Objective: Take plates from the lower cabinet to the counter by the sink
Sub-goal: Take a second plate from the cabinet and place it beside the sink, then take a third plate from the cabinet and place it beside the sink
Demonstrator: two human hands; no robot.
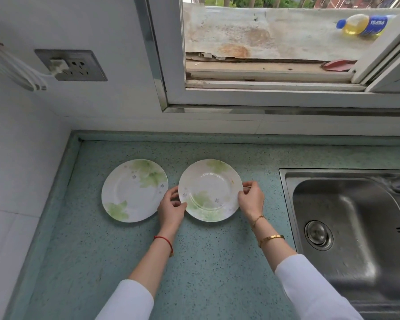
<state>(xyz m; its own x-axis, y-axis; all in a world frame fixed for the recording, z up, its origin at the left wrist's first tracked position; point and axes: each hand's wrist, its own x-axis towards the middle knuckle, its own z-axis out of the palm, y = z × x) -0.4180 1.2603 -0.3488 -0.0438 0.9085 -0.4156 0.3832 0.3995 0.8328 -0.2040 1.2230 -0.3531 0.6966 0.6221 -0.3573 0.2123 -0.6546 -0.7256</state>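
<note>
Two white plates with green leaf prints lie side by side on the blue-green speckled counter point(217, 262). The left plate point(134, 190) lies flat and free. The right plate point(210, 189) is held at both sides: my left hand point(171, 207) grips its left rim and my right hand point(251, 198) pinches its right rim. The plate sits at or just above the counter surface; contact cannot be told. The lower cabinet is out of view.
A steel sink point(351, 229) with a drain lies right of the plates. Behind the counter is a window frame point(263, 98), with a bottle point(363, 24) on the ledge outside. A wall socket point(72, 65) with a plugged cable is on the left.
</note>
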